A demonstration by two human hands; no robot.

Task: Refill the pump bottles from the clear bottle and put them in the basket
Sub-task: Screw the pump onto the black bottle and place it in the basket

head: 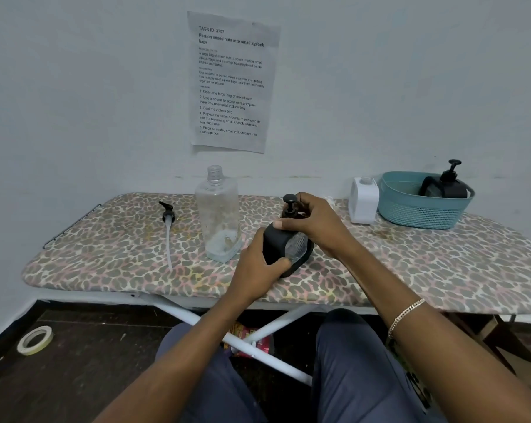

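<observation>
A black pump bottle [284,248] stands on the leopard-print board [410,264] in front of me. My left hand [258,264] grips its body from the left. My right hand [313,221] holds its black pump head [290,204] at the neck. The clear bottle [217,218] stands uncapped just left of it, with only a little liquid at the bottom. A second black pump bottle [445,186] sits inside the teal basket [416,209] at the back right.
A loose pump head with a long white tube [168,230] lies on the board's left part. A white bottle [364,201] stands beside the basket. A paper sheet [232,83] hangs on the wall. A tape roll [34,340] lies on the floor.
</observation>
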